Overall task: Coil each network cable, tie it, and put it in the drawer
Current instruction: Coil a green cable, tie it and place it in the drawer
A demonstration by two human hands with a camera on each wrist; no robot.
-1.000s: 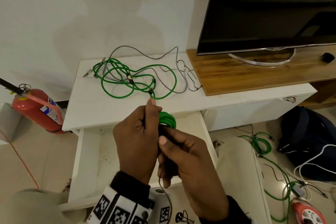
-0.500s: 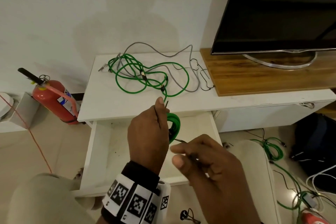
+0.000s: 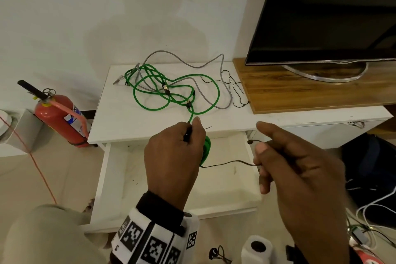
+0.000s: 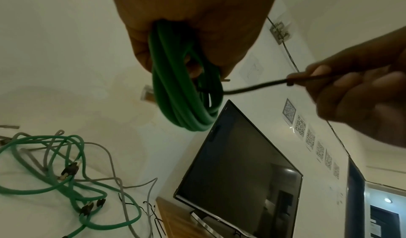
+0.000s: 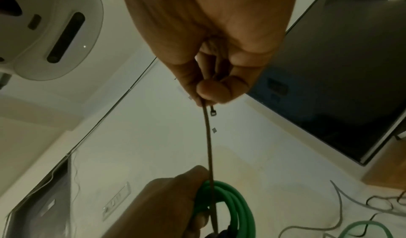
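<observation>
My left hand [image 3: 175, 156] grips a coiled green network cable [image 3: 206, 149] [image 4: 182, 92] [image 5: 230, 207] above the open white drawer [image 3: 171, 186]. A thin dark tie [image 3: 229, 163] [image 4: 252, 88] [image 5: 208, 146] runs from the coil to my right hand [image 3: 285, 156], which pinches its end between thumb and fingers [image 5: 211, 89]. The tie is stretched nearly taut to the right. On the white cabinet top [image 3: 120, 118] lies a loose tangle of green cable [image 3: 162, 92] [image 4: 54, 177] and grey cable [image 3: 192, 66], with thin black ties [image 3: 235, 92] beside it.
A black TV [image 3: 334, 13] stands on a wooden board [image 3: 300, 94] at the right. A red fire extinguisher [image 3: 57, 113] leans at the left. A dark bag [image 3: 368, 161] and more cables lie on the floor at the right. A white roll [image 3: 256, 248] sits near my knees.
My right hand has moved away from the coil to the right, drawing the dark tie out between the two hands. The left hand keeps its grip on the coil.
</observation>
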